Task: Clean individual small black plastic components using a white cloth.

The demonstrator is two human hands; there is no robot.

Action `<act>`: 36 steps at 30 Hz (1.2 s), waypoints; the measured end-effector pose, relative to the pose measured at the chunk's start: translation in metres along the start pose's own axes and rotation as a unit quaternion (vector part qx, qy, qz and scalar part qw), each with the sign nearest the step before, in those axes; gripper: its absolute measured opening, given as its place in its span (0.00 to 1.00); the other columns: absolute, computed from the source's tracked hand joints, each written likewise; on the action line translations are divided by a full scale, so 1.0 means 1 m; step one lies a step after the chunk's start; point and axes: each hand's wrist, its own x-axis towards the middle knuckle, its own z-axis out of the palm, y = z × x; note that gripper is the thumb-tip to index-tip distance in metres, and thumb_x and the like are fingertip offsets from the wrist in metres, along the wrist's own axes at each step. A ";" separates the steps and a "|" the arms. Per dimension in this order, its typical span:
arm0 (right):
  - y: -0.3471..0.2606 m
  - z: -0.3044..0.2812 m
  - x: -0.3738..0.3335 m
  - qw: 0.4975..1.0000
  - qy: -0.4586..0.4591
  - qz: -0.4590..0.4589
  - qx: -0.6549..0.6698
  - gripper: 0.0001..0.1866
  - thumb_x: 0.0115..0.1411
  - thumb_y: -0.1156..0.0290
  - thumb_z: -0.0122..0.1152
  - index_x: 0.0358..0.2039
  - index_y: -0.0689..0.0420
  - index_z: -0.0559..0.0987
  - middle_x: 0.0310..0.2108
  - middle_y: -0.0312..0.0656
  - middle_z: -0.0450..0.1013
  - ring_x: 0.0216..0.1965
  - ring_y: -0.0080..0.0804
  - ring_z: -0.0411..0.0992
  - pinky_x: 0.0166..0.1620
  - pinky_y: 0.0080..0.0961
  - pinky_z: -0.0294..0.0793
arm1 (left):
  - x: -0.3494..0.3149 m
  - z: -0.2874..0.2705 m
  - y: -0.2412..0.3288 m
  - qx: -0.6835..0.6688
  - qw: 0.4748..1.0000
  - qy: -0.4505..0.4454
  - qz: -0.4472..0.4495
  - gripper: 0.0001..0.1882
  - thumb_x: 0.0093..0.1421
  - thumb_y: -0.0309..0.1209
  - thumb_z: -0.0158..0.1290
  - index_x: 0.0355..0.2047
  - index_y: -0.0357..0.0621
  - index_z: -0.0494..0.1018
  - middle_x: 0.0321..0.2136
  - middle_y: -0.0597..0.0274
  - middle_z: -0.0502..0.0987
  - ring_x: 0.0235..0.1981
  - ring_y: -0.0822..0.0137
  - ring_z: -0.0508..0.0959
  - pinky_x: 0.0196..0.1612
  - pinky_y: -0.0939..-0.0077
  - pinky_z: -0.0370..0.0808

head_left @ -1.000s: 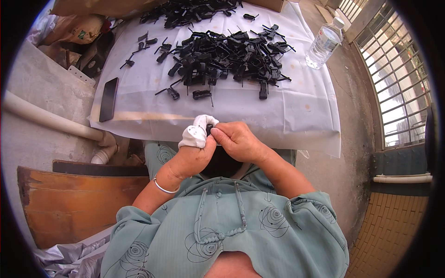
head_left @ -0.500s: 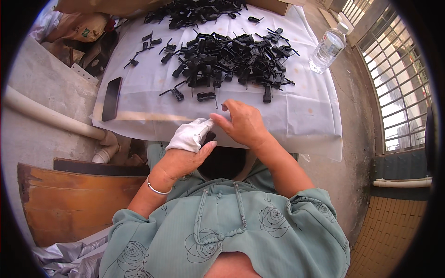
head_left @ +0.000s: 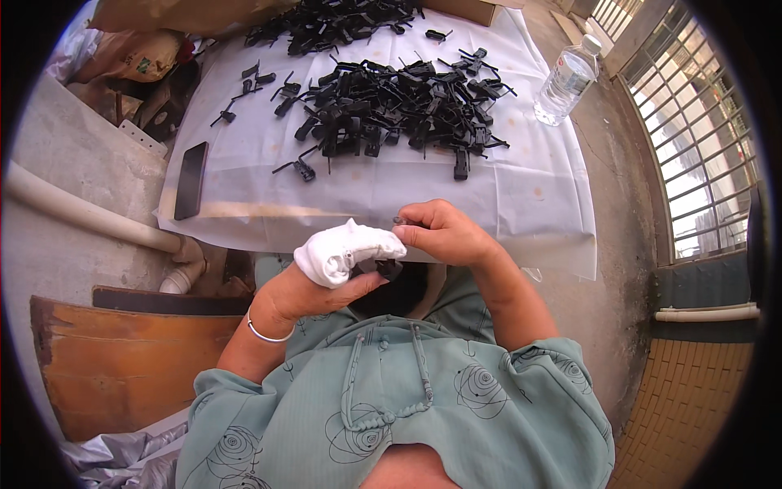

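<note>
My left hand [head_left: 338, 261], its fingers covered by a white glove and its thumb bare, is curled near the table's front edge. A small black plastic part [head_left: 389, 269] is pinched between its thumb and fingers. Close beside it, my bare right hand [head_left: 444, 232] has thumb and fingers pressed together, and a tiny dark tip [head_left: 399, 220] pokes out of the pinch. The rest of that piece is hidden. Beyond both hands lies a heap of black plastic parts [head_left: 407, 106] with thin stems. One loose part [head_left: 304, 169] rests at the heap's near left.
A white sheet covers the table [head_left: 538, 220]. A dark phone [head_left: 191, 181] lies at its left edge, and a clear water bottle [head_left: 566, 81] stands at the right. Farther back are a second black heap [head_left: 334, 24] and a cardboard box [head_left: 464, 10]. A pipe [head_left: 90, 208] runs along the left wall.
My right hand has drawn back from the heap toward my left hand and closed its fingers. The black part that lay just beyond it is gone from the table. My left hand has turned slightly.
</note>
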 end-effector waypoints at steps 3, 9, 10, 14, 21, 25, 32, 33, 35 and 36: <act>0.004 0.015 -0.001 0.983 0.167 -0.074 0.019 0.07 0.57 0.70 0.56 0.27 0.60 0.73 0.18 0.28 0.61 0.19 0.15 0.57 0.21 0.19 0.58 | 0.004 0.007 0.001 -0.255 0.949 0.076 -0.166 0.13 0.54 0.24 0.55 0.40 0.41 0.67 0.28 0.67 0.73 0.25 0.78 0.70 0.27 0.85 0.68; -0.016 0.040 -0.005 0.927 0.227 -0.250 -0.161 0.14 0.46 0.72 0.66 0.33 0.60 0.72 0.17 0.36 0.61 0.15 0.23 0.59 0.20 0.20 0.59 | 0.002 0.025 -0.011 -0.256 0.919 0.216 -0.207 0.13 0.58 0.27 0.53 0.41 0.41 0.64 0.27 0.67 0.72 0.19 0.83 0.66 0.18 0.89 0.64; -0.015 0.041 -0.002 0.909 0.260 -0.271 -0.179 0.15 0.46 0.71 0.67 0.32 0.60 0.72 0.17 0.37 0.62 0.15 0.25 0.59 0.19 0.21 0.59 | 0.002 0.025 -0.012 -0.256 0.919 0.216 -0.207 0.13 0.58 0.27 0.53 0.41 0.41 0.64 0.27 0.67 0.72 0.19 0.83 0.66 0.18 0.89 0.64; -0.028 0.045 -0.008 0.891 0.219 -0.325 -0.227 0.12 0.45 0.73 0.66 0.29 0.59 0.72 0.17 0.37 0.63 0.14 0.26 0.61 0.18 0.22 0.60 | 0.002 0.031 -0.017 -0.238 0.921 0.225 -0.211 0.15 0.60 0.30 0.50 0.46 0.39 0.63 0.29 0.65 0.72 0.20 0.82 0.67 0.21 0.89 0.66; -0.017 0.038 0.002 0.971 0.228 -0.065 -0.015 0.11 0.54 0.69 0.61 0.24 0.61 0.70 0.16 0.33 0.63 0.18 0.18 0.57 0.22 0.18 0.60 | -0.003 0.025 -0.007 -0.325 0.908 0.156 -0.214 0.14 0.60 0.25 0.46 0.46 0.36 0.64 0.30 0.64 0.71 0.22 0.80 0.70 0.23 0.88 0.68; -0.007 0.037 -0.003 0.974 0.172 -0.149 -0.023 0.13 0.61 0.67 0.51 0.23 0.62 0.70 0.16 0.34 0.64 0.20 0.19 0.58 0.25 0.19 0.62 | -0.001 0.026 -0.009 -0.219 0.924 0.178 -0.256 0.14 0.56 0.23 0.49 0.43 0.34 0.66 0.29 0.62 0.72 0.23 0.76 0.72 0.26 0.83 0.71; 0.015 0.052 0.002 0.988 0.146 -0.046 -0.019 0.14 0.63 0.67 0.46 0.26 0.63 0.72 0.19 0.34 0.66 0.23 0.17 0.60 0.27 0.19 0.64 | 0.003 0.038 -0.019 0.114 0.962 0.243 -0.044 0.13 0.50 0.21 0.51 0.38 0.33 0.71 0.31 0.51 0.75 0.31 0.57 0.77 0.36 0.72 0.74; 0.024 0.057 0.004 0.986 0.160 -0.039 0.026 0.14 0.64 0.66 0.46 0.26 0.63 0.72 0.18 0.32 0.66 0.22 0.17 0.60 0.27 0.20 0.65 | 0.003 0.037 -0.019 0.149 0.962 0.226 -0.046 0.13 0.50 0.20 0.51 0.38 0.33 0.71 0.31 0.49 0.75 0.32 0.55 0.77 0.37 0.71 0.74; 0.034 0.068 0.007 0.981 0.175 -0.027 0.074 0.15 0.64 0.66 0.46 0.26 0.63 0.72 0.18 0.30 0.66 0.22 0.16 0.60 0.26 0.20 0.65 | 0.000 0.039 -0.018 0.181 0.961 0.204 -0.052 0.13 0.49 0.20 0.50 0.38 0.34 0.71 0.32 0.48 0.75 0.33 0.53 0.76 0.37 0.70 0.74; 0.036 0.071 0.010 0.975 0.179 -0.033 0.124 0.15 0.64 0.66 0.46 0.25 0.62 0.72 0.19 0.29 0.66 0.22 0.16 0.61 0.25 0.20 0.65 | 0.000 0.040 -0.020 0.185 0.958 0.214 -0.054 0.14 0.49 0.19 0.50 0.38 0.33 0.71 0.32 0.48 0.75 0.33 0.52 0.76 0.37 0.70 0.74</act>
